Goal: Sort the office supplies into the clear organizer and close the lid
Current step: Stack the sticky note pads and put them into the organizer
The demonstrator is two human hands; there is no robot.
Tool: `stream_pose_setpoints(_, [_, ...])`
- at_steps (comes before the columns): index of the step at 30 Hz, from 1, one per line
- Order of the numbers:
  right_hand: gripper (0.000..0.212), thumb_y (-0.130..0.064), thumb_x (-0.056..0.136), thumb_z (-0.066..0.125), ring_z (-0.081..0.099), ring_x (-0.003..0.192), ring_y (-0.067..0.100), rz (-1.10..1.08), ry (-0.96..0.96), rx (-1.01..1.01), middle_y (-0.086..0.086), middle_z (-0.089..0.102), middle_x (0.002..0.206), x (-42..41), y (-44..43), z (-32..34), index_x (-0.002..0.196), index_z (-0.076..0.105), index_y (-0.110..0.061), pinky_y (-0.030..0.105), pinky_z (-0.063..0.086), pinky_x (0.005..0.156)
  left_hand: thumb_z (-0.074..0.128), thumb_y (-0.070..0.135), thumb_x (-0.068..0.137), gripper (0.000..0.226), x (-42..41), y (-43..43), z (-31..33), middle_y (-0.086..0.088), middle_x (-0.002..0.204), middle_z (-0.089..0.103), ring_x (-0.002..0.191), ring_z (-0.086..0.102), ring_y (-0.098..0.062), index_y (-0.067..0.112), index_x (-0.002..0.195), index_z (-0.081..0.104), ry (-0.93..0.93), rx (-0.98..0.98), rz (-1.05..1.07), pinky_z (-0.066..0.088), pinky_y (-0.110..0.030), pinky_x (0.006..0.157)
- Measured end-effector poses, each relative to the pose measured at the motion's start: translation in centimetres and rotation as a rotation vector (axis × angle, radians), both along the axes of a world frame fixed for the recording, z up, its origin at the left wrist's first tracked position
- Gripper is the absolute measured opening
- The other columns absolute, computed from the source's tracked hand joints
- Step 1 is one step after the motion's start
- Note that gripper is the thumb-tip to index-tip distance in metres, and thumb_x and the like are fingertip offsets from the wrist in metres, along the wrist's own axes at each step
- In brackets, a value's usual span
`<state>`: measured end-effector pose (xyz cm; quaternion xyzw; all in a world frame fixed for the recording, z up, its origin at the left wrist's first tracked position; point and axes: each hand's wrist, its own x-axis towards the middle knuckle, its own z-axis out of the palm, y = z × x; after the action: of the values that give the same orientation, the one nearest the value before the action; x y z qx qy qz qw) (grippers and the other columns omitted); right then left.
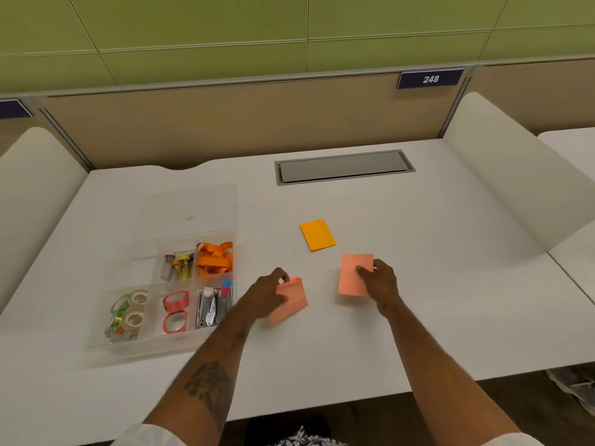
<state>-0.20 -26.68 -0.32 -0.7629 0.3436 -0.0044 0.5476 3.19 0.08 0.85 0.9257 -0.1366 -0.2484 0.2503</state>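
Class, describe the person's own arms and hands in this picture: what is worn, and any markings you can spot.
Both forearms are bare. A dark tattoo marks the left forearm; its design is too blurred to read. The right forearm shows no marking. White sleeve edges appear at the bottom of the frame, the left sleeve and the right sleeve. No rings, watch or gloves can be seen on the left hand or right hand.

Single head-worn wide-angle view, looking forward and down from above the near edge of the white desk (418, 284), close enough that both forearms enter from the bottom of frame. Faces the tan partition (225, 123) and green wall panels (193, 33) at the far side, straight lines bowed toward the edges. Takes in the clear organizer (154, 346) at lower left, left hand (269, 296) and right hand (380, 281) near centre; no second view to overlap.
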Motion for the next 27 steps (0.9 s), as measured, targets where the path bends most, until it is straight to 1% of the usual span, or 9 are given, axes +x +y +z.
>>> stream_pose_setpoints(2, [0.034, -0.023, 0.088, 0.065, 0.059, 0.105, 0.027, 0.005, -0.041, 0.031, 0.009, 0.063, 0.121, 0.8, 0.7, 0.7, 0.12, 0.06, -0.012, 0.041, 0.051, 0.091, 0.063, 0.015, 0.092, 0.056, 0.1, 0.7, 1.0, -0.016, 0.127, 0.056, 0.11, 0.056, -0.03, 0.023, 0.141, 0.037, 0.02, -0.136, 0.08, 0.041, -0.031, 0.085])
stream_pose_setpoints(4, [0.038, -0.019, 0.087, 0.067, 0.059, 0.108, 0.028, 0.035, -0.081, 0.069, 0.008, 0.063, 0.122, 1.6, 1.7, 1.5, 0.123, 0.057, -0.014, 0.047, 0.051, 0.094, 0.058, 0.016, 0.095, 0.053, 0.3, 1.5, 1.9, -0.013, 0.134, 0.052, 0.118, 0.052, -0.029, 0.021, 0.144, 0.038, 0.02, -0.202, 0.159, 0.039, -0.031, 0.091])
stream_pose_setpoints(7, [0.055, -0.014, 0.084, 0.071, 0.059, 0.109, 0.027, 0.097, -0.153, 0.106, 0.008, 0.06, 0.121, 2.6, 3.7, 2.9, 0.133, 0.049, -0.022, 0.047, 0.052, 0.092, 0.05, 0.018, 0.099, 0.028, 0.9, 3.3, 2.7, -0.014, 0.123, 0.061, 0.107, 0.057, -0.028, 0.009, 0.126, 0.055, -0.014, -0.293, 0.266, 0.042, -0.035, 0.085])
stream_pose_setpoints(10, [0.065, -0.013, 0.081, 0.075, 0.06, 0.105, 0.026, 0.159, -0.188, 0.108, 0.009, 0.061, 0.115, 3.7, 6.4, 4.2, 0.137, 0.044, -0.025, 0.047, 0.052, 0.092, 0.046, 0.019, 0.101, 0.023, 1.3, 6.2, 3.4, -0.016, 0.112, 0.063, 0.098, 0.058, -0.029, 0.007, 0.117, 0.057, 0.018, -0.448, 0.421, 0.04, -0.034, 0.077])
stream_pose_setpoints(14, [0.038, -0.012, 0.084, 0.07, 0.062, 0.103, 0.031, 0.193, -0.233, 0.124, 0.01, 0.064, 0.113, 5.3, 10.9, 5.1, 0.119, 0.058, -0.019, 0.053, 0.052, 0.09, 0.043, 0.021, 0.103, 0.031, 2.1, 10.8, 4.3, -0.013, 0.116, 0.06, 0.096, 0.056, -0.024, 0.008, 0.129, 0.053, 0.024, -0.557, 0.562, 0.042, -0.032, 0.078])
stream_pose_setpoints(17, [0.032, -0.012, 0.087, 0.067, 0.061, 0.099, 0.029, 0.189, -0.259, 0.13, 0.01, 0.064, 0.113, 6.6, 15.3, 5.6, 0.117, 0.059, -0.016, 0.045, 0.053, 0.082, 0.04, 0.021, 0.104, 0.023, 2.7, 15.3, 5.0, -0.008, 0.101, 0.058, 0.085, 0.052, -0.019, 0.011, 0.116, 0.057, -0.022, -0.586, 0.619, 0.039, -0.03, 0.068])
stream_pose_setpoints(19, [0.032, -0.013, 0.087, 0.067, 0.06, 0.096, 0.025, 0.186, -0.273, 0.089, 0.01, 0.064, 0.113, 7.6, 18.4, 5.9, 0.118, 0.06, -0.016, 0.036, 0.049, 0.074, 0.038, 0.025, 0.104, 0.025, 3.2, 18.7, 5.1, -0.007, 0.093, 0.057, 0.083, 0.05, -0.02, 0.01, 0.107, 0.058, -0.032, -0.581, 0.642, 0.037, -0.032, 0.069])
stream_pose_setpoints(24, [0.036, -0.019, 0.09, 0.066, 0.057, 0.111, 0.029, 0.257, -0.291, -0.001, 0.009, 0.059, 0.125, 10.0, 26.2, 6.9, 0.124, 0.056, -0.014, 0.041, 0.051, 0.093, 0.037, 0.025, 0.104, 0.026, 4.8, 27.1, 5.1, -0.008, 0.083, 0.049, 0.071, 0.042, -0.019, 0.01, 0.093, 0.055, -0.065, -0.599, 0.742, 0.032, -0.03, 0.06])
stream_pose_setpoints(27, [0.032, -0.019, 0.09, 0.066, 0.059, 0.108, 0.028, 0.293, -0.29, 0.028, 0.009, 0.061, 0.122, 11.2, 30.3, 7.2, 0.121, 0.058, -0.017, 0.042, 0.053, 0.089, 0.038, 0.025, 0.104, 0.025, 5.4, 31.5, 4.7, -0.008, 0.08, 0.044, 0.069, 0.04, -0.019, 0.01, 0.09, 0.053, -0.074, -0.611, 0.791, 0.032, -0.029, 0.057])
